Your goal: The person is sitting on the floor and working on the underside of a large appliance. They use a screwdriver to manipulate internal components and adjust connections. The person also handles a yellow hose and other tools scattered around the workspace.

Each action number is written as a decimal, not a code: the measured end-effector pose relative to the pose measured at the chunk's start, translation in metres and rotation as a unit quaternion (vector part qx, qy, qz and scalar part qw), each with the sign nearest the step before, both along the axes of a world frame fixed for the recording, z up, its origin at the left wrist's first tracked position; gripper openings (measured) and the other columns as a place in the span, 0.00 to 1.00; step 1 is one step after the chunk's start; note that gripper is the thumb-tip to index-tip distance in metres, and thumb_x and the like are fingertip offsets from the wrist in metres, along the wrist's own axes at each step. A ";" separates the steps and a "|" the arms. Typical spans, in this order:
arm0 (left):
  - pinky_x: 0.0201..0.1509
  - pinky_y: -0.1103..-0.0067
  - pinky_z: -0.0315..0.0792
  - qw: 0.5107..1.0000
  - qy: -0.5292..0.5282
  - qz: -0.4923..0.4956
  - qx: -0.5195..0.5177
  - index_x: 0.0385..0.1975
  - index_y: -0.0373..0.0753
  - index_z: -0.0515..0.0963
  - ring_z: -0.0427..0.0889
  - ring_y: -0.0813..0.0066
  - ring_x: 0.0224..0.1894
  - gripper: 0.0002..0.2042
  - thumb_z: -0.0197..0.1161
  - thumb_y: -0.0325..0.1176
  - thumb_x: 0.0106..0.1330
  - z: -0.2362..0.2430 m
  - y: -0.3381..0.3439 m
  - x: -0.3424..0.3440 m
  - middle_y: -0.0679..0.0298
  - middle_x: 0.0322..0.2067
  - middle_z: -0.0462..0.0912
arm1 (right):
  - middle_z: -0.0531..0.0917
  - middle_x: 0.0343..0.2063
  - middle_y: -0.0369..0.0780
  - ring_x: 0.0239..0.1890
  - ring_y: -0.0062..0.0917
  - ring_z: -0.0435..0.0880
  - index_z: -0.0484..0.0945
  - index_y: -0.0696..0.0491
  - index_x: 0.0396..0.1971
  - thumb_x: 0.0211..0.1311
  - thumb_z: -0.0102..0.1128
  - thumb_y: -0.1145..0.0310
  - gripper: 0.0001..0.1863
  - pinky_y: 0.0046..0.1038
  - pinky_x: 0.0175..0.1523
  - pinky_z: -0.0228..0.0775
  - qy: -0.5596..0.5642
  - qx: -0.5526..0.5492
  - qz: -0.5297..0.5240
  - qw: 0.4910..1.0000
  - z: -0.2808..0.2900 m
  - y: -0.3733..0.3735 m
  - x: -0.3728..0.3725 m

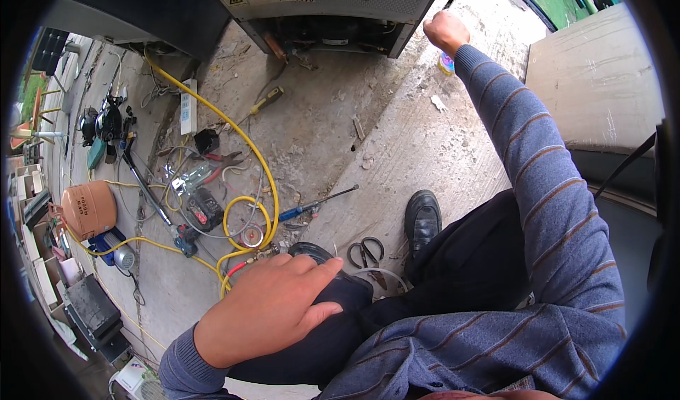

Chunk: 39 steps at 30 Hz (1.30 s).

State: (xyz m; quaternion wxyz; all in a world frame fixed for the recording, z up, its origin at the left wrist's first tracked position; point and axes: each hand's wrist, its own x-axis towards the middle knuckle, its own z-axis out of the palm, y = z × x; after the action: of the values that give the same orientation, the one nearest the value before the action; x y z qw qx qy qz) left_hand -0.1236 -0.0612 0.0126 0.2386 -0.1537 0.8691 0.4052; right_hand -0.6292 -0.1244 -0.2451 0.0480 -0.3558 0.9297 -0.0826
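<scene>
My left hand (273, 308) lies over my bent left knee, palm down, with its thumb and forefinger stretched apart. A thin pale sliver shows by its forefinger tip; whether the hand touches it I cannot tell. Out at the upper right, my right hand (448, 31) is closed in a fist beside the edge of a grey metal cabinet (354, 0). Whatever it may hold is hidden. Below its wrist sits a small colourful round thing (445, 63). Black-handled scissors (365, 252) lie on the concrete between my shoes, near a pale thin tube (382, 272).
Left of my feet, a yellow hose (262, 160) loops around a round gauge (251, 235). Nearby lie a blue-handled screwdriver (304, 209), red-handled pliers (221, 166), a yellow-handled screwdriver (267, 101), a white power strip (188, 107) and an orange gas cylinder (89, 209).
</scene>
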 end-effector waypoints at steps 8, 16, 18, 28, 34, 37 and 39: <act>0.48 0.68 0.75 1.000 0.003 -0.002 0.000 0.60 0.36 0.76 0.81 0.55 0.43 0.26 0.68 0.45 0.67 0.000 0.000 -0.001 0.56 0.40 0.82 | 0.87 0.40 0.57 0.45 0.49 0.87 0.87 0.62 0.38 0.63 0.54 0.54 0.24 0.44 0.54 0.77 0.002 0.002 -0.005 1.000 0.002 0.001 0.000; 0.48 0.68 0.74 1.000 0.005 -0.010 0.000 0.60 0.36 0.76 0.80 0.56 0.42 0.26 0.69 0.43 0.65 0.002 0.005 -0.002 0.56 0.40 0.82 | 0.87 0.45 0.54 0.50 0.48 0.86 0.86 0.60 0.45 0.64 0.53 0.55 0.24 0.43 0.57 0.77 -0.003 0.034 0.016 0.999 0.005 -0.002 0.000; 0.47 0.68 0.73 0.999 0.015 -0.031 0.003 0.60 0.36 0.76 0.80 0.57 0.42 0.26 0.68 0.43 0.65 0.002 0.009 -0.002 0.57 0.40 0.81 | 0.86 0.45 0.55 0.51 0.48 0.86 0.86 0.59 0.45 0.64 0.53 0.53 0.25 0.44 0.57 0.77 -0.004 0.037 0.021 0.999 0.004 -0.002 0.000; 0.43 0.67 0.72 0.998 0.031 -0.057 0.012 0.59 0.37 0.74 0.77 0.60 0.40 0.25 0.67 0.42 0.65 -0.004 0.022 0.005 0.60 0.36 0.77 | 0.86 0.42 0.60 0.49 0.53 0.86 0.85 0.64 0.40 0.64 0.53 0.53 0.26 0.47 0.57 0.76 0.003 0.027 0.063 0.998 -0.010 0.003 -0.018; 0.43 0.66 0.72 0.998 0.035 -0.043 0.003 0.59 0.37 0.74 0.77 0.60 0.40 0.25 0.68 0.42 0.64 -0.009 0.028 0.009 0.60 0.36 0.77 | 0.85 0.37 0.62 0.44 0.54 0.86 0.83 0.66 0.34 0.61 0.53 0.58 0.23 0.49 0.53 0.76 0.002 0.057 0.110 0.992 -0.005 0.010 -0.011; 0.44 0.66 0.72 0.998 0.040 -0.035 -0.045 0.59 0.37 0.74 0.77 0.59 0.40 0.25 0.68 0.42 0.64 -0.012 0.031 0.017 0.59 0.36 0.77 | 0.85 0.35 0.60 0.43 0.55 0.86 0.83 0.65 0.31 0.61 0.55 0.58 0.21 0.49 0.51 0.77 0.017 0.086 0.127 0.988 0.005 0.019 0.001; 0.44 0.66 0.72 0.996 0.037 -0.030 -0.074 0.59 0.37 0.75 0.78 0.59 0.40 0.26 0.68 0.43 0.64 -0.012 0.028 0.024 0.59 0.36 0.77 | 0.85 0.33 0.59 0.39 0.54 0.86 0.83 0.64 0.30 0.61 0.59 0.57 0.21 0.49 0.47 0.78 0.017 0.117 0.177 0.977 -0.004 0.033 0.010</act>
State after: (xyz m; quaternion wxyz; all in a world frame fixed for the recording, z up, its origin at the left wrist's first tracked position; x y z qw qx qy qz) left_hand -0.0998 -0.0327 0.0008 0.2064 -0.1301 0.9090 0.3379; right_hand -0.6193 -0.0912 -0.2492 0.0876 -0.5081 0.8558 0.0428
